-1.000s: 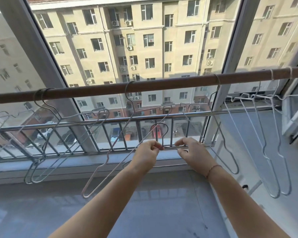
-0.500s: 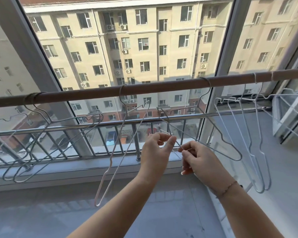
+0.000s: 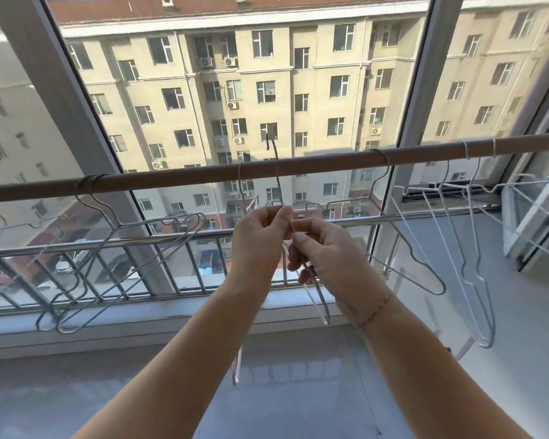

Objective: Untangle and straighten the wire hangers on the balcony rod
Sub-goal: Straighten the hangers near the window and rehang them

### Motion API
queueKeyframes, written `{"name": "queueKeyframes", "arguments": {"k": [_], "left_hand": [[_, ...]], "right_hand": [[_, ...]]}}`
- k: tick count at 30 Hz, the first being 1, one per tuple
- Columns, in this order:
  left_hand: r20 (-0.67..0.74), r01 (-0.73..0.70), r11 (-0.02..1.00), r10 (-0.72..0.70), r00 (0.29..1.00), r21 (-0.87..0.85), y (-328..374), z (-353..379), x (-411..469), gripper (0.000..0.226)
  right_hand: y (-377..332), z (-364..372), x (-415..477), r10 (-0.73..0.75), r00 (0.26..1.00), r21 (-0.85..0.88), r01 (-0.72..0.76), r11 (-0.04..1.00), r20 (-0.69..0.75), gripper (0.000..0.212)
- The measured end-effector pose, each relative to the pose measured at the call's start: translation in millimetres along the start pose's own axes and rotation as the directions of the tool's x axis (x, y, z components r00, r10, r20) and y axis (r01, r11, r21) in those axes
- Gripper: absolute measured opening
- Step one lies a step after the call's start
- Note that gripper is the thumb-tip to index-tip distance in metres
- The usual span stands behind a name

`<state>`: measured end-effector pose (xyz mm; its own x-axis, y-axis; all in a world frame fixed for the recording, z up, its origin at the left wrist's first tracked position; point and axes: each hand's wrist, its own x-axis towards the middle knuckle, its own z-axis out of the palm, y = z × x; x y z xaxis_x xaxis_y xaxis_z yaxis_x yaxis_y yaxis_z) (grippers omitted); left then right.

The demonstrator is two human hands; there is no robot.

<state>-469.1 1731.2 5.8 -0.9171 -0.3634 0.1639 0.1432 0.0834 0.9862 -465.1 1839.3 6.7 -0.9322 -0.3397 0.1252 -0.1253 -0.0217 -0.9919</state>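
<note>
A brown rod (image 3: 314, 164) runs across the window. My left hand (image 3: 260, 239) and my right hand (image 3: 327, 251) both pinch one wire hanger (image 3: 274, 160) just below the rod's middle. Its hook stands free above the rod, and its body hangs down behind my hands to about (image 3: 322, 308). Another thin hanger (image 3: 240, 188) hangs on the rod just left of it, its lower end showing below my left arm. A tangled bunch of hangers (image 3: 114, 248) hangs at the left. One hanger (image 3: 403, 245) and a group of white ones (image 3: 476, 274) hang at the right.
A steel railing (image 3: 124, 242) runs behind the hangers, with the window sill (image 3: 140, 315) under it. A slanted window post (image 3: 86, 122) stands at the left and another post (image 3: 406, 122) at the right. An open window sash (image 3: 533, 226) juts in at far right.
Both hands have risen toward the rod with the hanger. Its hook, below the rod before, now pokes up above it. The hanger turned edge-on and hangs straight down.
</note>
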Motion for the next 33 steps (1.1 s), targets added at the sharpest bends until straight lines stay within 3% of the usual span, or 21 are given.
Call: {"name": "queueKeyframes", "arguments": {"k": [7, 10, 13, 17, 20, 23, 27, 33], "left_hand": [[0.015, 0.160, 0.979, -0.163, 0.986, 0.125, -11, -1, 7, 0.017], [0.004, 0.180, 0.958, -0.186, 0.983, 0.224, -13, 8, 3, 0.045], [-0.049, 0.109, 0.935, -0.098, 0.994, 0.338, -7, 18, -4, 0.062], [-0.081, -0.082, 0.926, 0.120, 0.990, 0.368, 8, 32, -20, 0.066], [0.002, -0.216, 0.921, 0.228, 0.974, 0.325, 17, 53, -29, 0.061], [0.118, -0.291, 0.914, 0.268, 0.956, 0.284, 22, 83, -33, 0.054], [0.244, -0.255, 0.945, 0.203, 0.948, 0.203, 23, 131, -33, 0.047], [0.312, -0.030, 0.989, -0.016, 0.950, 0.141, 12, 197, -25, 0.045]], "right_hand": [[20, 7, 10, 0.103, 0.995, -0.034, -0.103, 0.994, -0.015, 0.020], [26, 2, 8, 0.137, 0.991, -0.030, -0.137, 0.990, 0.003, 0.020], [31, -9, 6, 0.097, 0.995, -0.134, -0.101, 0.986, -0.040, 0.019], [26, -35, -1, -0.006, 0.989, -0.284, -0.036, 0.958, -0.145, 0.024], [14, -61, -12, -0.115, 0.964, -0.327, 0.032, 0.945, -0.238, 0.025], [6, -91, -25, -0.260, 0.884, -0.364, 0.112, 0.925, -0.388, 0.022], [8, -135, -36, -0.316, 0.793, -0.424, 0.081, 0.902, -0.521, 0.024], [24, -187, -32, -0.187, 0.882, -0.358, 0.022, 0.933, -0.432, 0.041]]}}
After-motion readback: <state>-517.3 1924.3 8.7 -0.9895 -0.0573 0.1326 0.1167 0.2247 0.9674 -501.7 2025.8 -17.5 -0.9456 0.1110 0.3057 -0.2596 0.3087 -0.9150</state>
